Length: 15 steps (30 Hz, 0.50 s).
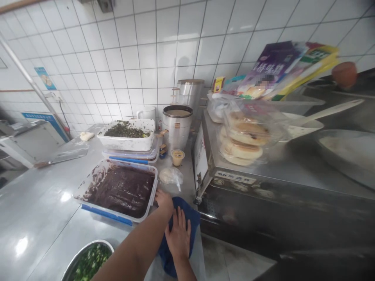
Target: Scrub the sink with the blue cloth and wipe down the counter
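Note:
A dark blue cloth (189,212) lies on the metal worktop. My right hand (180,230) rests flat on it, with fingers stretched out and slightly apart. My left hand (164,201) is at the far left edge of the cloth, beside the right wall of a plastic box (155,183). Its fingers are partly hidden, and whether they grip anything is unclear. Dark, smooth paste (125,187) fills most of that box. Just beyond my left hand is a tied clear plastic bag (171,176) with something pale inside.
A bowl of chopped greens (90,259) stands near left, and a white tub of chopped greens (125,134) behind the paste. A lidless metal canister (177,125) stands at the back. On the right, a steel counter (216,156) carries packed flatbreads (241,144). A cleaver (63,156) lies left.

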Each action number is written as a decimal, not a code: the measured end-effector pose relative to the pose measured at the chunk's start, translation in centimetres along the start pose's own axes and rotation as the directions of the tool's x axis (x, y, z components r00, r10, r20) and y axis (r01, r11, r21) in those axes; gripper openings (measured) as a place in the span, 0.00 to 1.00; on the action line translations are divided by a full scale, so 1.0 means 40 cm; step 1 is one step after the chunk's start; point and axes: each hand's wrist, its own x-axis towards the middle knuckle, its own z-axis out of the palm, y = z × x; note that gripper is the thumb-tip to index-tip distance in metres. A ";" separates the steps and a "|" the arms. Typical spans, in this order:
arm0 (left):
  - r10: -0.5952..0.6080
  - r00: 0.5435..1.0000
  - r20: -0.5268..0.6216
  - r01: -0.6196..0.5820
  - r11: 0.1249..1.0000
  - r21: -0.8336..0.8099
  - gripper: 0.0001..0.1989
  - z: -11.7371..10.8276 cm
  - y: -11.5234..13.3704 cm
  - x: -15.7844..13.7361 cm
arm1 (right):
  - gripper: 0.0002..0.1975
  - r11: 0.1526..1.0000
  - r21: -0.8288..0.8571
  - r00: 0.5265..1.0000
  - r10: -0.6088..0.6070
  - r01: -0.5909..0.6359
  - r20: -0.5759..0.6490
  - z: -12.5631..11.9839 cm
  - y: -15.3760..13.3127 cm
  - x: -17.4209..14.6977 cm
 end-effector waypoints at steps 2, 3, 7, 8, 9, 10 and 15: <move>-0.011 1.000 -0.020 0.011 1.000 -0.001 0.20 -0.006 -0.003 -0.009 | 0.32 1.000 0.002 1.000 0.001 -0.001 -0.003 -0.004 -0.002 -0.002; -0.032 0.999 -0.025 0.032 0.999 -0.019 0.21 -0.010 -0.004 -0.011 | 0.33 1.000 0.005 1.000 0.000 0.000 -0.001 -0.007 -0.003 -0.003; -0.178 0.984 0.009 0.178 0.977 -0.118 0.24 -0.019 -0.008 -0.014 | 0.33 1.000 0.012 1.000 0.000 0.000 0.024 -0.015 -0.006 -0.007; -0.209 0.978 0.029 0.211 0.969 -0.127 0.25 -0.019 -0.009 -0.015 | 0.33 1.000 0.013 1.000 0.000 0.000 0.029 -0.015 -0.006 -0.008; -0.228 0.972 0.051 0.233 0.964 -0.126 0.24 -0.018 -0.011 -0.016 | 0.33 1.000 0.016 1.000 -0.001 0.001 0.028 -0.015 -0.005 -0.010; -0.240 0.968 0.078 0.248 0.960 -0.127 0.24 -0.017 -0.013 -0.019 | 0.33 1.000 0.020 1.000 -0.004 0.004 0.024 -0.015 -0.004 -0.011; -0.137 0.970 0.202 0.168 0.975 -0.146 0.19 -0.017 -0.039 -0.039 | 0.33 1.000 0.025 1.000 -0.018 0.018 0.003 -0.010 0.002 -0.015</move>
